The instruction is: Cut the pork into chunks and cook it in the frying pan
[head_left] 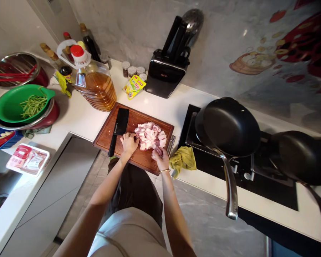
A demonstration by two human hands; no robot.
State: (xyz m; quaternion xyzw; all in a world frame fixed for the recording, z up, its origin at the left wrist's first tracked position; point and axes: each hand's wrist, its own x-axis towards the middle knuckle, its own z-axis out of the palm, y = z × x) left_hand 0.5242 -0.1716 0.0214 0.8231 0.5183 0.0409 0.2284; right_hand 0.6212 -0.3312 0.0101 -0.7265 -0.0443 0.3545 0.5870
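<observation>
A heap of diced raw meat (150,134) lies on the right half of a wooden cutting board (104,137). My left hand (130,144) rests at the heap's left edge, its fingers bent and slightly apart, fingertips near the meat. At the lower right of the heap, my right hand (162,161) is closed around some darker meat pieces (157,152). A black cleaver (121,123) lies flat on the board's left side, its handle pointing toward me and just beside my left hand.
A knife block (166,76) and a large oil jug (96,87) stand behind the board. To the right, a yellow cloth (184,160) lies beside the cooktop, where a wok (227,126) sits. Green beans fill part of a green colander (9,103) at left, near a packaged meat tray (28,159).
</observation>
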